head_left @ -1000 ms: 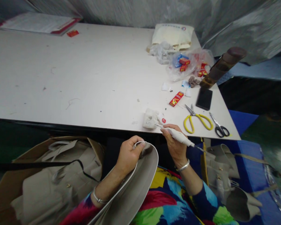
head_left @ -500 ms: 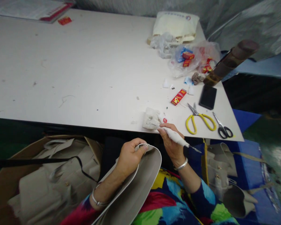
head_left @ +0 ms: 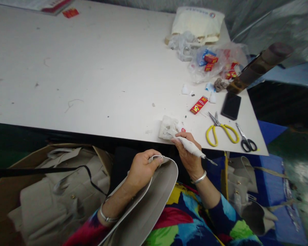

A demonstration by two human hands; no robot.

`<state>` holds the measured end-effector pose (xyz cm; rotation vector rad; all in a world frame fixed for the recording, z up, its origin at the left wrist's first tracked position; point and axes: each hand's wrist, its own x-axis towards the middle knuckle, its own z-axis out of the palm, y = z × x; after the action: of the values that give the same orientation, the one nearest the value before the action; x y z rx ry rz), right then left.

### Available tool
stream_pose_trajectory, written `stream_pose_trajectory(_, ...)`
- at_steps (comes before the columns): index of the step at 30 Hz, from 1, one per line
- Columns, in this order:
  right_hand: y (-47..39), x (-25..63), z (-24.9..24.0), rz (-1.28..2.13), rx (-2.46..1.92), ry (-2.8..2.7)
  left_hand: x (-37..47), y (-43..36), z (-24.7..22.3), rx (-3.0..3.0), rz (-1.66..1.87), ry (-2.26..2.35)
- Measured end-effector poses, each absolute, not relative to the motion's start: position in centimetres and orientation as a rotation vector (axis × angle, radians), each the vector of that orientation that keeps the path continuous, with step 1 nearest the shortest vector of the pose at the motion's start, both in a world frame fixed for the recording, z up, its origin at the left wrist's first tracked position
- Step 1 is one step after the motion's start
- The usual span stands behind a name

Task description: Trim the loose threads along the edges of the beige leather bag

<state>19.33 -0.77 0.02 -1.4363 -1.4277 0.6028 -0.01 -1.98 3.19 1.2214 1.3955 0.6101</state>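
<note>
My left hand (head_left: 142, 167) grips the curved rim of a beige bag piece (head_left: 154, 198) that lies across my lap. My right hand (head_left: 188, 155) holds a white pen-like tool (head_left: 191, 147), with its front tip resting on a crumpled white cloth pad (head_left: 168, 127) at the near edge of the white table (head_left: 92, 78). A thin metal point sticks out of the tool's back end.
Yellow-handled scissors (head_left: 222, 131), black-handled scissors (head_left: 246, 140), a black phone (head_left: 231, 106), a small red box (head_left: 199, 105) and a plastic bag of red boxes (head_left: 215, 63) lie at the table's right. A cardboard box of beige bags (head_left: 48, 191) stands at the left, with more bags (head_left: 248, 194) at the right.
My right hand has slid the tool's tip a little further onto the white cloth pad. My left hand keeps its hold on the bag piece. The view has tilted slightly.
</note>
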Motion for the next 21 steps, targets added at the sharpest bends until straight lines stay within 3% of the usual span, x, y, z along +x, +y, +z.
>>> stream_pose_trajectory(4,-1.4,19.8,0.9,0.629,-1.376,-1.319,0.1,-2.2,3.3,1.226,0.583,1.395)
stream_pose_trajectory(10,-2.6,19.9,1.9,1.164,-1.167,-1.207,0.3,-2.5,3.5,1.249,0.551,1.358)
stream_pose_trajectory(21,-2.9,20.3,2.1,1.163,-1.218,-1.395,0.9,-2.8,4.0,1.258,0.534,1.331)
